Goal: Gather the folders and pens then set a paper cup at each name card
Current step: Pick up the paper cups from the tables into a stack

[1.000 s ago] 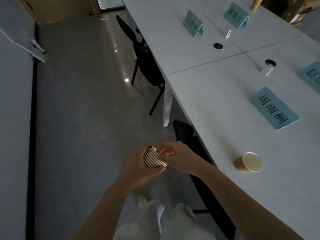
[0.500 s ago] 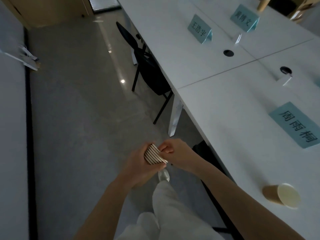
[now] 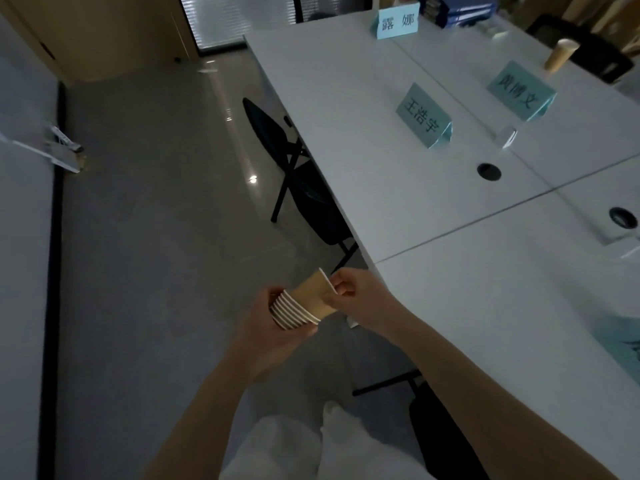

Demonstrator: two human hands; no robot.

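The left hand [image 3: 266,327] is closed around a stack of paper cups [image 3: 294,311], held over the floor just beside the table [image 3: 450,289]. The right hand [image 3: 349,297] pinches the rim of the top cup [image 3: 313,294], which sits half out of the stack; it looks empty. On the table, the nearest name card [image 3: 424,116] has no cup beside it. Further on, a second card [image 3: 519,90] has a cup [image 3: 559,58] just behind it. The far card [image 3: 396,22] also shows no cup, so I judge several cups remain. Folders [image 3: 457,8] are stacked at the far end.
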